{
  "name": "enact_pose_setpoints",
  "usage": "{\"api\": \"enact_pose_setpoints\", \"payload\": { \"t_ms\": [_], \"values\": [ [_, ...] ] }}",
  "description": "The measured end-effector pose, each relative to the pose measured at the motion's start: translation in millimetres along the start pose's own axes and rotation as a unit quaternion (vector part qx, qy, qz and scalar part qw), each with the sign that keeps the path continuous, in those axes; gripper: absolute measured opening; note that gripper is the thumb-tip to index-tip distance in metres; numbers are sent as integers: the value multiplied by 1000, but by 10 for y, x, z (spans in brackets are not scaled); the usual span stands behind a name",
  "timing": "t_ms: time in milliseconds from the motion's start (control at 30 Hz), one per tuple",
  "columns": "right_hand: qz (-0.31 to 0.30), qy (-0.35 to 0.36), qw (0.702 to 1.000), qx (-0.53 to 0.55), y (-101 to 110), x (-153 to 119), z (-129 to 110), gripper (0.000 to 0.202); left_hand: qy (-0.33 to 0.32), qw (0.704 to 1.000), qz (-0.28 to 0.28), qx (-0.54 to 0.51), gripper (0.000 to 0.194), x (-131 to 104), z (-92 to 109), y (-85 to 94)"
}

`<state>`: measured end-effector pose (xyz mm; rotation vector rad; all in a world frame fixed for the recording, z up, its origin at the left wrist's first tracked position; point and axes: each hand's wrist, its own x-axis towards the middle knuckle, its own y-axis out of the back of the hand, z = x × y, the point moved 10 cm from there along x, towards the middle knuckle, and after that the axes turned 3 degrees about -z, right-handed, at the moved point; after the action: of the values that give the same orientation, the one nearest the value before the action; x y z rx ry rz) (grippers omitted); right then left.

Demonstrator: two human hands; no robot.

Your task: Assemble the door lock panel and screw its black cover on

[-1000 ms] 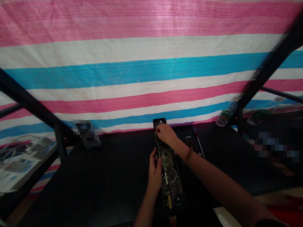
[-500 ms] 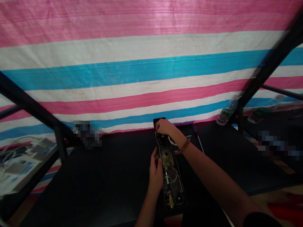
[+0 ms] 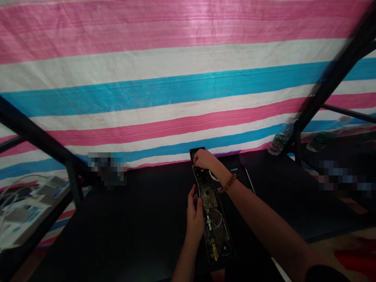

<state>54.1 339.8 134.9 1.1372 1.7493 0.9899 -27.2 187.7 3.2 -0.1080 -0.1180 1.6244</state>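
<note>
A long black electronic door lock panel [image 3: 210, 197] lies with its inner side up, showing a metal lock body, thin white wires and a brass-coloured cylinder [image 3: 215, 252] near its lower end. My left hand [image 3: 196, 215] grips the panel's left edge at about mid-length, thumb on top. At the far end, my right hand [image 3: 205, 159] is closed in a pinch over the panel; whatever lies between its fingertips is hidden. A white cable [image 3: 213, 176] shows just below the right hand. A beaded bracelet [image 3: 229, 183] circles my right wrist.
A screwdriver [image 3: 248, 175] with a light shaft lies right of the panel on the black table [image 3: 141, 219]. Farther right stand a plastic bottle [image 3: 281, 137] and a black frame post. Power strips with plugs [image 3: 35, 207] sit left. A striped sheet [image 3: 176, 78] hangs behind.
The lock panel's near end and my left hand have shifted slightly right in view. My right hand stays pinched at the far end.
</note>
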Motion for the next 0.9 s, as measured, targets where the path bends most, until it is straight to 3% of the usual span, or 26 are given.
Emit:
{"api": "enact_pose_setpoints", "payload": {
  "t_ms": [667, 900],
  "values": [
    [-8, -24, 999, -35, -15, 91, -52, 32, -9, 1000, -9, 7, 60, 3, 15, -22],
    [4, 9, 1000, -26, -54, 6, -7, 19, 5, 1000, -11, 15, 63, 14, 8, -16]
  ]
}}
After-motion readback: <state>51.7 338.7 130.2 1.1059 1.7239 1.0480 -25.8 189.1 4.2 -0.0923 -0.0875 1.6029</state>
